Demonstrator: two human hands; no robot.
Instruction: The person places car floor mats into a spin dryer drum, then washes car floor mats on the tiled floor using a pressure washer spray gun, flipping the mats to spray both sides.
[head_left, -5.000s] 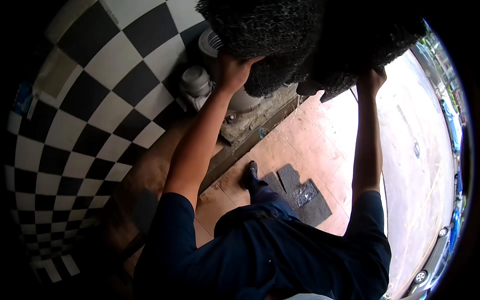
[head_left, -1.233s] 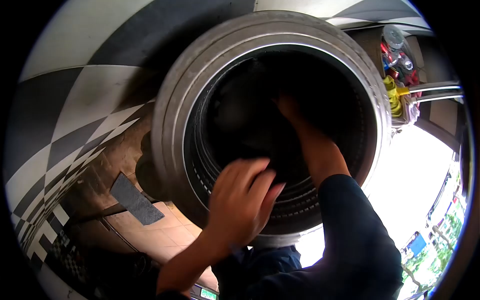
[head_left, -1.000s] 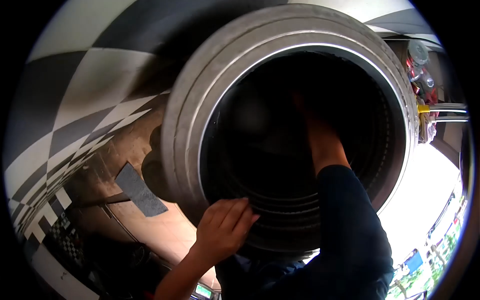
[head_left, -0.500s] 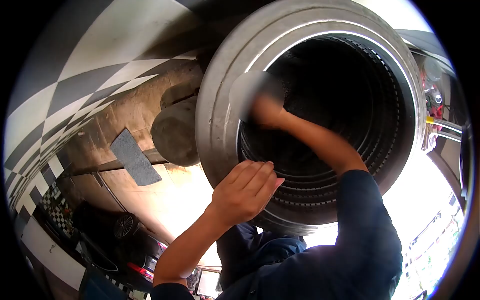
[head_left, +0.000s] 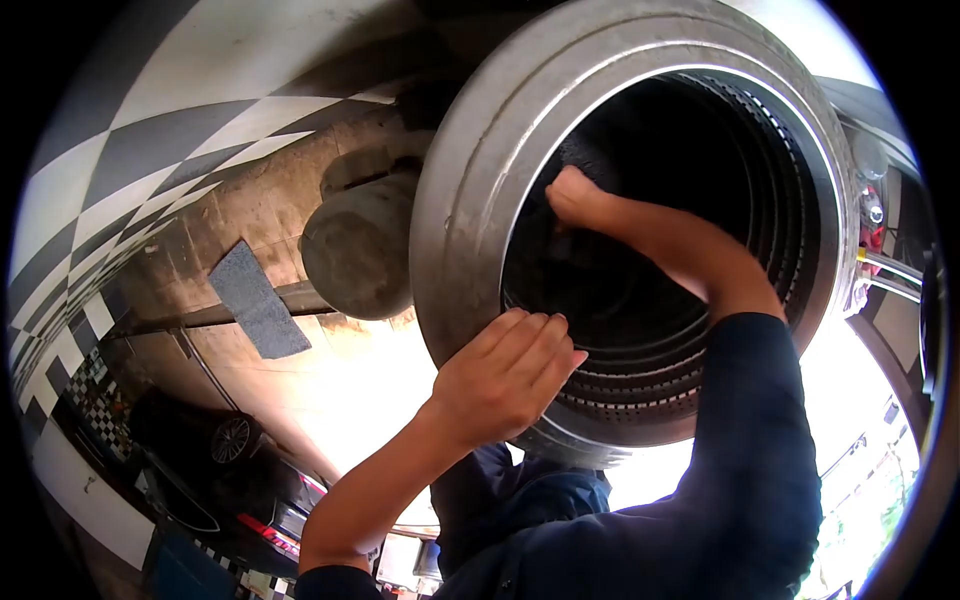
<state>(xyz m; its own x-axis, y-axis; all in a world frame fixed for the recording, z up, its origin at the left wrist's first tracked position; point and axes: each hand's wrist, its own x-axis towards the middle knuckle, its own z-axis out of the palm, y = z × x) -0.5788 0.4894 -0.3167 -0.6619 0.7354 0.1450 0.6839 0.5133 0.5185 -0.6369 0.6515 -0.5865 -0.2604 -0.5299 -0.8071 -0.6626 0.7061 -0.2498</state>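
A large round metal drum (head_left: 465, 190) fills the upper middle of the view, its wide grey rim around a dark opening. Ridges and rows of small holes line its inner wall (head_left: 640, 395). My left hand (head_left: 505, 380) lies on the lower left of the rim, fingers stretched out side by side over the lip. Inside the opening, my right hand (head_left: 580, 197) is closed in a fist near the upper left wall. Dark material (head_left: 590, 152) shows beside it, too dim to name. Whatever the fist holds is hidden.
On the tiled floor to the left lie a grey mat (head_left: 258, 300) and, nearer the drum, a round grey-brown object (head_left: 360, 245). A black car (head_left: 205, 450) stands at lower left. Checkered tiles (head_left: 150, 170) cover the wall. Metal pipes (head_left: 890, 270) are at right.
My right hand has moved up and right inside the opening and shows clearly instead of blurred. My left hand stays on the rim. The whole drum appears slightly farther right in view.
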